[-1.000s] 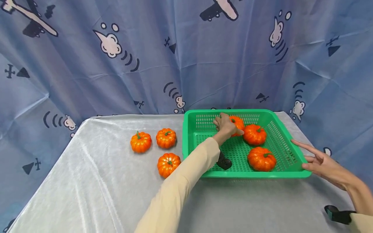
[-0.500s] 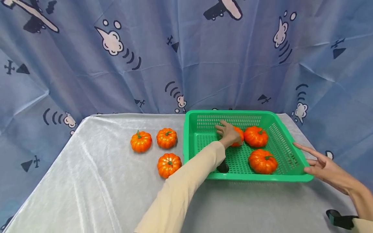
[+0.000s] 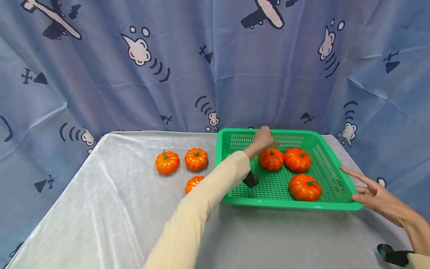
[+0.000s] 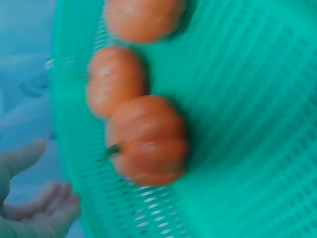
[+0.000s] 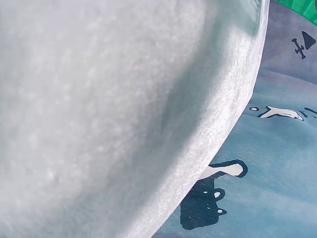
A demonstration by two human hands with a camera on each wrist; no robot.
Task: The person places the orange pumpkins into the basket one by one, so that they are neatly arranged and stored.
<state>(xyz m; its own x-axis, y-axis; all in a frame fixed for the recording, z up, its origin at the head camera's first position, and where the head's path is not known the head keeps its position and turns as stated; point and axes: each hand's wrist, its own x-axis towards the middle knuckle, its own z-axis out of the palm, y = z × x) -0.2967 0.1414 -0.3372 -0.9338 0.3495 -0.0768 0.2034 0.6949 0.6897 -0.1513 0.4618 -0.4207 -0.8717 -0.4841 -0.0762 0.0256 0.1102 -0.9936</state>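
Three small orange pumpkins lie in the green plastic basket [image 3: 292, 205]: one in the middle [image 3: 270, 160], another touching it on the right [image 3: 297, 160], and a third nearer the front [image 3: 305, 188]. My left hand [image 3: 263, 139] hangs above the first pumpkin near the back rim, holding nothing. Its thumb and fingers [image 4: 54, 213] are spread apart in the left wrist view, clear of the pumpkins. At the basket's right side, my right hand [image 3: 379, 193] touches the rim with fairly straight fingers and thumb. The right wrist view does not show that hand.
Left of the basket, three more pumpkins sit on the pale cloth-covered table [image 3: 77, 209]: a left one [image 3: 167, 163], a back one [image 3: 196, 159] and a front one [image 3: 193, 183], partly behind my left sleeve [image 3: 198, 209]. A blue printed curtain [image 3: 181, 56] hangs behind.
The pumpkin under my left hand has shifted slightly nearer the front and is released. That hand has lifted toward the back rim. My right hand stays at the basket's right side.
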